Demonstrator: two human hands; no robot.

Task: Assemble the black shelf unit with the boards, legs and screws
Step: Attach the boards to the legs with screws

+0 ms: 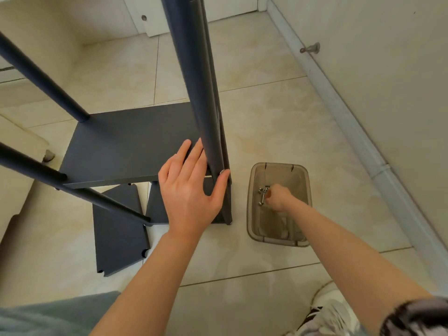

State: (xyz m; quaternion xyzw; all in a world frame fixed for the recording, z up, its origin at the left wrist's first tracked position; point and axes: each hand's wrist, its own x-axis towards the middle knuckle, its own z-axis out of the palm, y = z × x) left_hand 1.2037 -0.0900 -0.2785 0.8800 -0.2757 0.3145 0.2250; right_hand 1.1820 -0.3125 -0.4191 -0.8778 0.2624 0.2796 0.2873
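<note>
The black shelf unit is standing part-built on the tiled floor, directly below the camera. Its matte black board is sitting level between round black legs that are rising toward the viewer. The near leg is filling the middle of the view, with a small hole showing near its top end. The far leg is meeting the board's back corner, and the left leg is meeting its front corner and running on down to the floor. A lower board is showing beneath the upper one.

The left hand is clasping the near leg where it meets the board, fingers lying straight along the board's edge and thumb hooked round the leg's other side. The right hand is reaching down into a translucent brown container with its fingers curled at the screws. Whether it is already pinching one I cannot tell.

Bare tiles are lying open behind the unit and toward the viewer. On the right the container is sitting just beside the near leg's foot. Beyond it a wall with a pale baseboard is running diagonally, with a door stop sticking out of it.

A loose board with notched corners is lying flat on the floor at the unit's front left, partly under the left leg. Cream furniture on a castor is crowding the left side. A grey trouser leg and a pale shoe are showing along the bottom edge.
</note>
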